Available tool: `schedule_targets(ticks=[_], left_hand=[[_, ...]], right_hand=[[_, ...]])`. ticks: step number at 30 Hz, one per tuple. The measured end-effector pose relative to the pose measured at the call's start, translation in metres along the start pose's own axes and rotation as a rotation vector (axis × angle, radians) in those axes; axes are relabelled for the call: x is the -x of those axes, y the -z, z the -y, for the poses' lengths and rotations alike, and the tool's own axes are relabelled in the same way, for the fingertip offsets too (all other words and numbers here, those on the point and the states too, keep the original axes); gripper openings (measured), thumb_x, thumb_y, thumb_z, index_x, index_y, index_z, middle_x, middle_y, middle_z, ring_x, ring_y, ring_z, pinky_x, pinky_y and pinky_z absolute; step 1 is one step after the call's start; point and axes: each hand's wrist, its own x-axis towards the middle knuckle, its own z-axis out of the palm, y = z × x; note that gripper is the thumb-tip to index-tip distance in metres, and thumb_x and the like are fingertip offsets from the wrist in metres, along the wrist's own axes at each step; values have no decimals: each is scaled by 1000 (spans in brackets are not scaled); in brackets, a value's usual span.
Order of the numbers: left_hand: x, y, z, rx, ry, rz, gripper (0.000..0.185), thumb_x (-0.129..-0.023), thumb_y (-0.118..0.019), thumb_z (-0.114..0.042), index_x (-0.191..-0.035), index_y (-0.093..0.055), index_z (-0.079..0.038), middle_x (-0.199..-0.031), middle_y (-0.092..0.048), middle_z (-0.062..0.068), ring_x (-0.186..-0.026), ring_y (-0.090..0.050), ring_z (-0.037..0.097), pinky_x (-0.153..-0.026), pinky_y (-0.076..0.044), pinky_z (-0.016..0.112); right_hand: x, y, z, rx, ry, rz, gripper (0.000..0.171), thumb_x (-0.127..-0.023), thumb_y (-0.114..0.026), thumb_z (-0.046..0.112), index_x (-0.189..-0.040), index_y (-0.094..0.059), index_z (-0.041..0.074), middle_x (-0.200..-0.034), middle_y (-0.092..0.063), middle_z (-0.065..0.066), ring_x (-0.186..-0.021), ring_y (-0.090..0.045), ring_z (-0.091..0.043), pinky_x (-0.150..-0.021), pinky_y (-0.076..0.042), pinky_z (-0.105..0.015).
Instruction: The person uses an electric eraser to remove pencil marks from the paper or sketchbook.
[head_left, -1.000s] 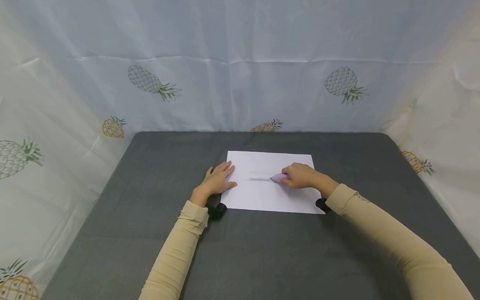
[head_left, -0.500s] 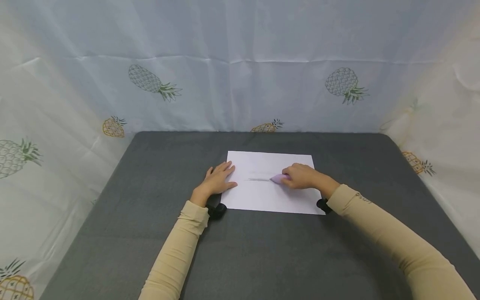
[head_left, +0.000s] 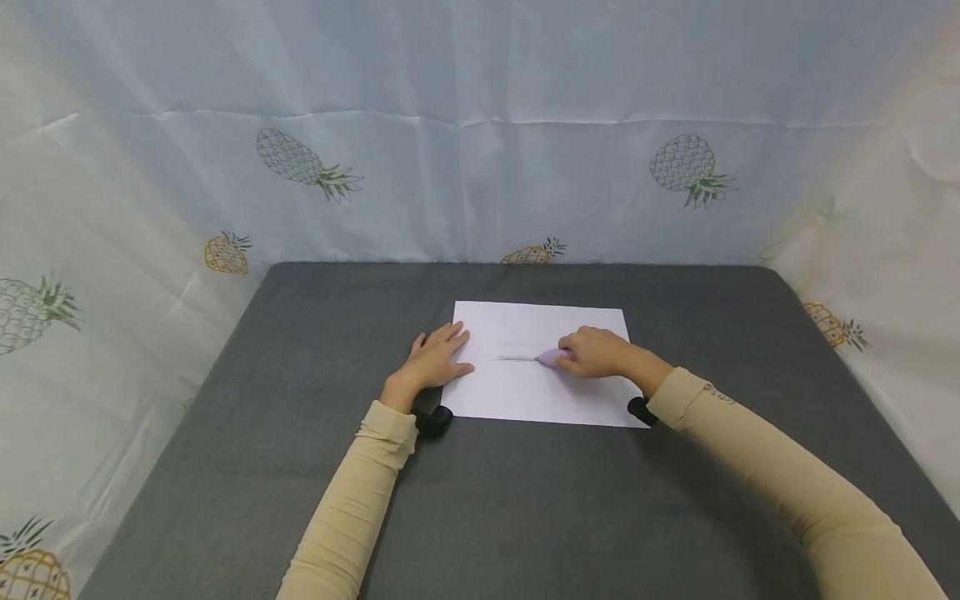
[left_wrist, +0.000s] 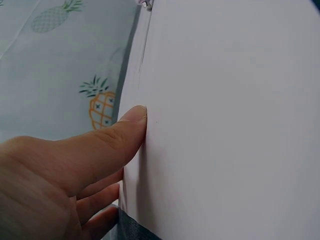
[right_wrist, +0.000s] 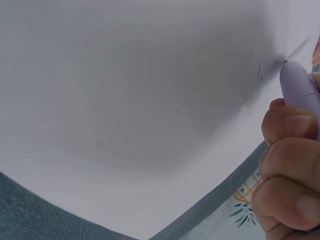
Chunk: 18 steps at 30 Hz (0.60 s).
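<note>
A lavender pen-like tool (head_left: 553, 357) is grasped in the right grip (head_left: 592, 353), with the fingers curled round its barrel. Its tip is pointed out to the left of this grip, so the long axis is laid crosswise, toward the left grip (head_left: 431, 365). Just left of the tip, thin dark lines (head_left: 516, 359) are seen, nearly parallel to that axis; whether the paper is touched by the tip cannot be told for certain. Beneath the right grip a white sheet (head_left: 510, 396) is spread, its long side likewise crosswise. Its left edge is covered by the left grip, which is laid with fingers spread, nothing being grasped; from there the tool is well apart. Under both grips the sheet is borne by a dark grey desk (head_left: 540, 500), whose surface is extended on every side of them. Beyond the grips, behind the desk's far edge, a pineapple-printed curtain (head_left: 465, 183) is hung.
</note>
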Motion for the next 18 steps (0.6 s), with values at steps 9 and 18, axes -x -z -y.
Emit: schedule_targets(ticks=[9, 18], left_hand=[[0, 1, 0, 11, 6, -11, 66, -96, -57, -36, -151, -31, -10, -163, -21, 10, -153, -16, 31, -121, -10, 62], [-2, -2, 4, 18, -42, -96, 65, -92, -65, -32, -146, -41, -4, -157, -32, 15, -148, -25, 34, -118, -19, 61]], right_hand=[[1, 3, -4, 10, -14, 2, 23, -92, -57, 24, -93, -66, 3, -71, -58, -5, -65, -46, -15, -57, -33, -23], [0, 2, -5, -2, -14, -8, 23, -92, -57, 23, -93, -67, 3, -71, -59, -5, -65, -46, -15, -57, -33, -23]])
